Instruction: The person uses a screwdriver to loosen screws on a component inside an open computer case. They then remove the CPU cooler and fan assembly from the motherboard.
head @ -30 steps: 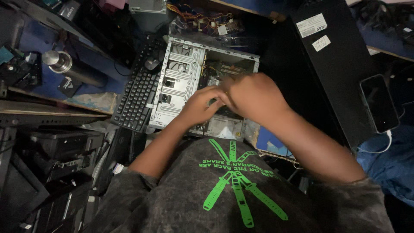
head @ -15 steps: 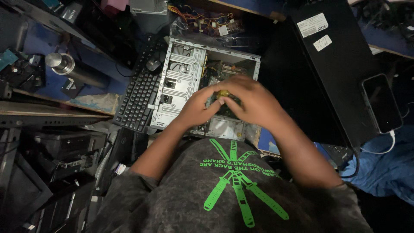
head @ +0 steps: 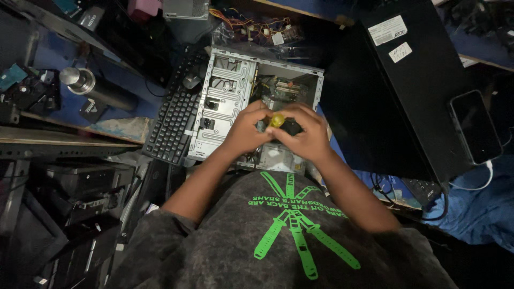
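Yellow plastic, the knob-like screwdriver handle [head: 277,120] is pinched at frame centre between the left hand [head: 247,130] and the right hand [head: 302,135], over the open grey metal computer case [head: 225,101]. Both grips are pressed together on it. Its shaft and long axis are hidden by the fingers.

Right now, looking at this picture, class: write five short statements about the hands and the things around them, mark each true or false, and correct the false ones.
1. Both hands, left hand and right hand, meet over the open computer case. True.
2. A yellow-tipped tool sits between the hands. True.
3. The keyboard lies right of the case. False: it lies to its left.
4. A phone rests on the black tower. True.
5. The metal cylinder stands inside the case. False: it lies on the blue shelf at far left.
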